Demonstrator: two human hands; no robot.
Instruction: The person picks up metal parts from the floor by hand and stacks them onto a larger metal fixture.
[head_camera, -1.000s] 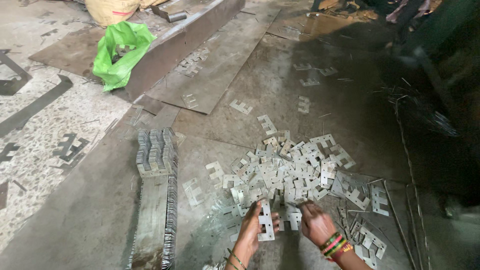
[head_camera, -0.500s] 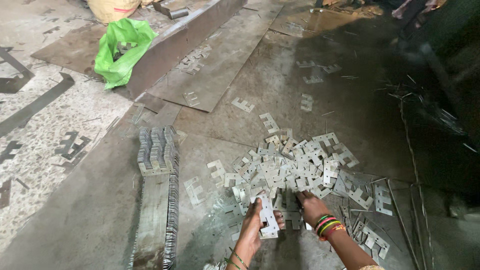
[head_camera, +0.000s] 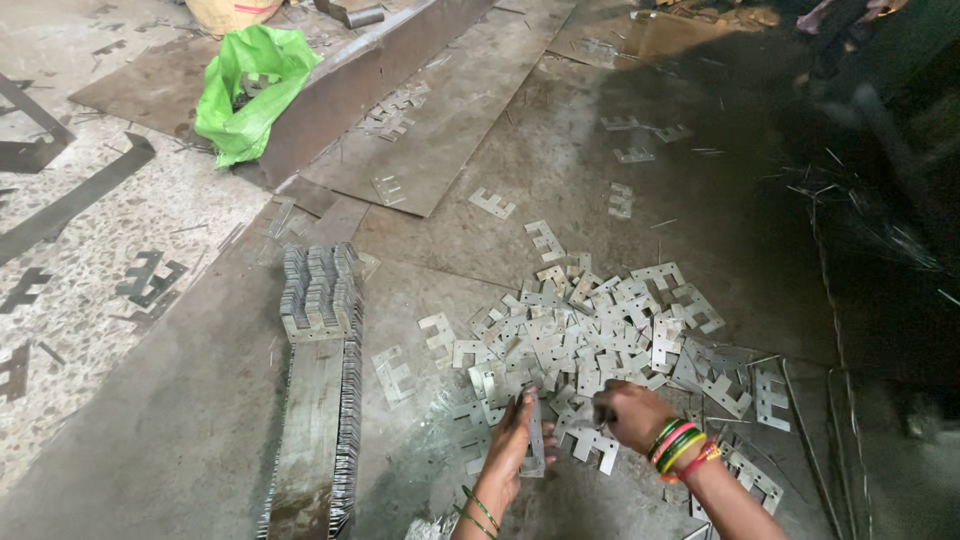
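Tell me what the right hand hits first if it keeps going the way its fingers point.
The right hand points left, toward the left hand. It would likely first meet the small stack of flat metal plates held upright there, though depth is hard to judge from above.

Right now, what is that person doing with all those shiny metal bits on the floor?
A person is sorting through a heap of flat, notched metal plates spread over the metal floor sheet. The left hand holds a small upright bundle of plates on edge, while the right hand reaches into the near edge of the heap. To the left, a long row of stacked plates stands on edge. A green plastic bag lies farther back.
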